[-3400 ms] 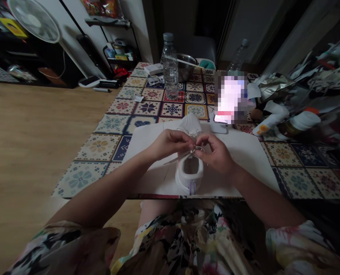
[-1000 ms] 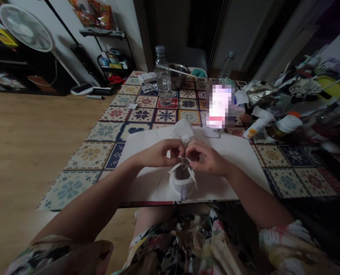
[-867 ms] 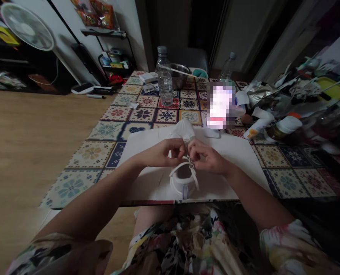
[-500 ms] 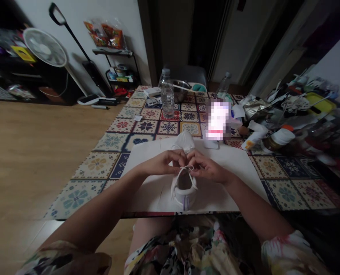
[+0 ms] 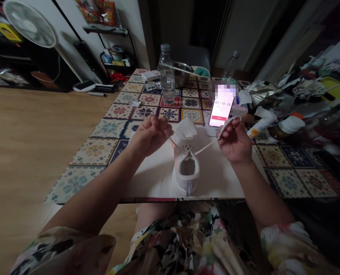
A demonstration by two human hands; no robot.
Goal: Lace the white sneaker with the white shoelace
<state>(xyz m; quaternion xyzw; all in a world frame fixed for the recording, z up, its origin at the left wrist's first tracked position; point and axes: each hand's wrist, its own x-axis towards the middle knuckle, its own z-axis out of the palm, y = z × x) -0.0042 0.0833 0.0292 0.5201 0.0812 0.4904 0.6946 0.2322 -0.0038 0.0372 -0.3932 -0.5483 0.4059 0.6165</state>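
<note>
A white shoe (image 5: 186, 162) stands on a white sheet (image 5: 215, 177), its heel with a purple tab toward me and its toe pointing away. My left hand (image 5: 152, 133) is closed on one end of the shoelace, left of the shoe and above the sheet. On the other side my right hand (image 5: 236, 142) pinches the shoelace (image 5: 206, 147) between its fingers, with a loop of it over the fingertips. Both lace ends run out from the eyelets near the shoe's opening. White stuffing or cloth (image 5: 185, 128) shows at the toe.
A lit phone (image 5: 221, 107) leans upright behind the sheet. Beyond stand a water bottle (image 5: 166, 76), a metal bowl (image 5: 182, 78) and a second bottle (image 5: 231, 65). Toward the right are a white jar (image 5: 287, 128), a tube (image 5: 263, 124) and heaped clutter on the patterned tablecloth (image 5: 81, 168).
Both hands were close together over the shoe's opening. Now they are apart, left and right, with the lace drawn out between each hand and the shoe. The camera view has tilted down slightly.
</note>
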